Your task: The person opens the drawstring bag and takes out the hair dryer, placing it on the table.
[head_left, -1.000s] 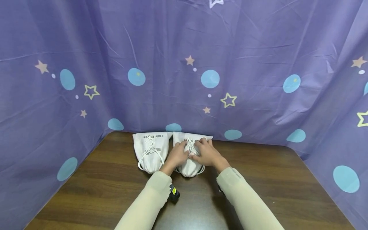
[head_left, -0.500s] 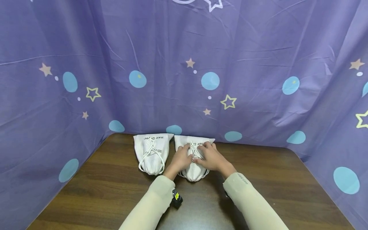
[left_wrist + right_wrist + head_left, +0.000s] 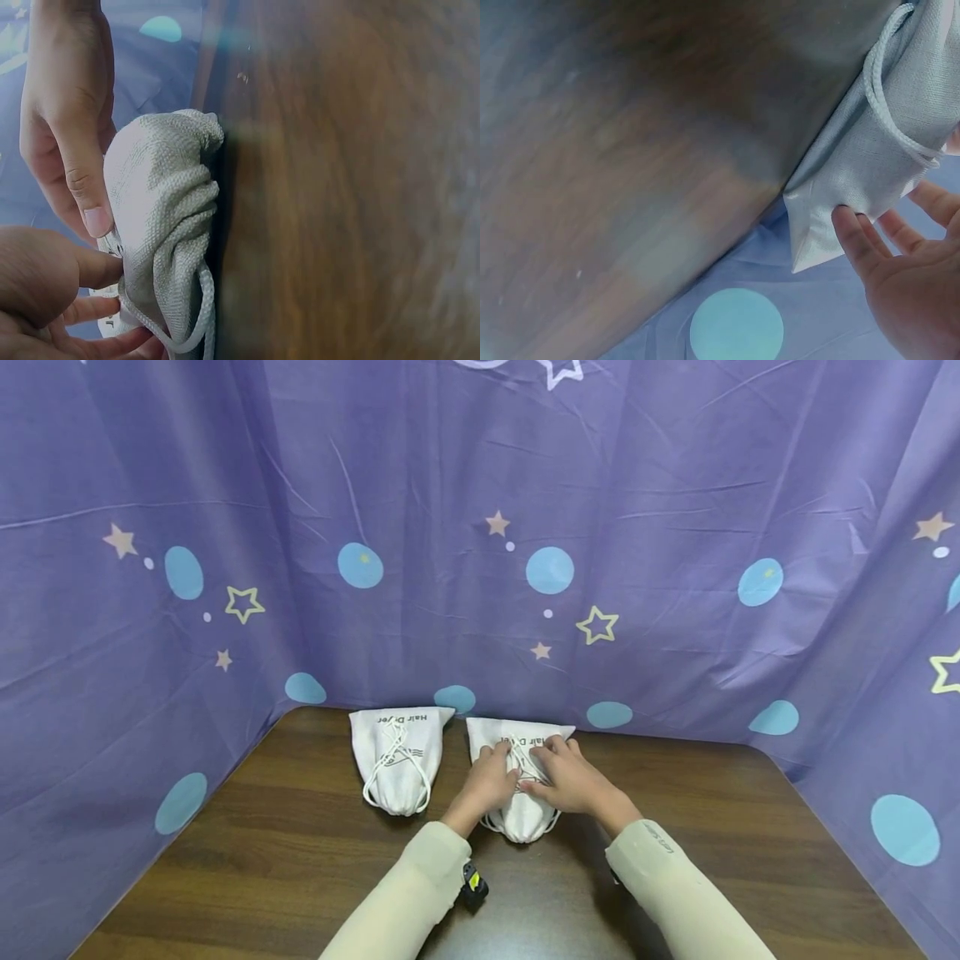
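Observation:
Two white drawstring bags printed "Hair Dryer" lie side by side at the table's back edge. Both hands are at the right-hand bag. My left hand lies on its left part, and in the left wrist view its extended fingers touch the cloth. On the other side, my right hand spreads over the bag; its nearly straight fingers press against the fabric in the right wrist view. White cord loops at the gathered end. Whatever fills the bag is hidden.
The other white drawstring bag lies to the left, a small gap away. Brown wooden table extends around both. A purple curtain with stars and blue dots hangs right behind the table. A small black device sits by the left cuff.
Both hands have moved the right-hand bag to the right and slightly nearer, widening the gap between the bags. The left-hand bag keeps its place.

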`<act>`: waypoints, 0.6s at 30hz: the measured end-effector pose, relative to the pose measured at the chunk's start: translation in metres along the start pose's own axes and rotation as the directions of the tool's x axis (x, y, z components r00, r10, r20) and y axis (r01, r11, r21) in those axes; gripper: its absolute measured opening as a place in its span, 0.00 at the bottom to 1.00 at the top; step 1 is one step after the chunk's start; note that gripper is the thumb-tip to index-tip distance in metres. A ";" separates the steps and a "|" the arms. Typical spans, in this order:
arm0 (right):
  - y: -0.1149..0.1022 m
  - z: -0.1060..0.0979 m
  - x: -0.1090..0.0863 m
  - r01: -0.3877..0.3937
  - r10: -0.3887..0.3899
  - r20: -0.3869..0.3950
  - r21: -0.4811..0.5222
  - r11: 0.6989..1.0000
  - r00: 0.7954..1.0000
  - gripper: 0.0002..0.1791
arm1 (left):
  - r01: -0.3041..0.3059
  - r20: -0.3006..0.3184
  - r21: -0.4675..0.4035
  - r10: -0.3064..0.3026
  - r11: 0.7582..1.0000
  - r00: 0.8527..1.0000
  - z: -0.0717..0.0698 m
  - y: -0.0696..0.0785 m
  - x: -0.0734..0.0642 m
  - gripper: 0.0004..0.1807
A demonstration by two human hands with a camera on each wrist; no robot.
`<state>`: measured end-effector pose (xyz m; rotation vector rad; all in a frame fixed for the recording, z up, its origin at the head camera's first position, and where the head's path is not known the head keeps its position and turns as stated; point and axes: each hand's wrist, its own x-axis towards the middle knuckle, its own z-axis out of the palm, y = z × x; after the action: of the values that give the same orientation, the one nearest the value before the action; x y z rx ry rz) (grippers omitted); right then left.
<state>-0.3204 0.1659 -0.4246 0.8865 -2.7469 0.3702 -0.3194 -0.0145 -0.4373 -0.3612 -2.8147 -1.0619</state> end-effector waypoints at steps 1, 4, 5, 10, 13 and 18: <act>0.001 -0.001 -0.002 0.000 0.000 0.002 -0.005 1.000 1.000 0.33 | 0.000 0.002 -0.001 0.000 1.000 1.000 0.001 0.002 -0.001 0.29; 0.003 -0.002 -0.007 0.007 -0.007 -0.003 -0.011 1.000 1.000 0.32 | 0.008 0.014 -0.005 -0.008 1.000 1.000 0.003 0.006 -0.002 0.29; 0.004 -0.003 -0.009 0.010 -0.010 -0.006 -0.011 1.000 1.000 0.32 | 0.010 0.019 -0.006 -0.010 1.000 1.000 0.004 0.008 -0.003 0.29; 0.008 -0.004 -0.017 0.020 -0.020 -0.024 -0.014 1.000 1.000 0.32 | 0.009 0.031 -0.012 -0.009 1.000 0.999 0.008 0.013 -0.005 0.29; 0.011 -0.005 -0.021 0.024 -0.024 -0.029 -0.019 1.000 0.999 0.32 | 0.005 0.034 -0.005 -0.005 1.000 0.999 0.010 0.016 -0.006 0.29; 0.015 -0.006 -0.026 0.027 -0.028 -0.036 -0.022 0.999 0.999 0.32 | -0.004 0.030 0.000 0.004 1.000 1.000 0.014 0.021 -0.006 0.28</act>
<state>-0.3073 0.1936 -0.4287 0.9019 -2.6976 0.3475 -0.3086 0.0090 -0.4355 -0.3860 -2.8389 -1.0643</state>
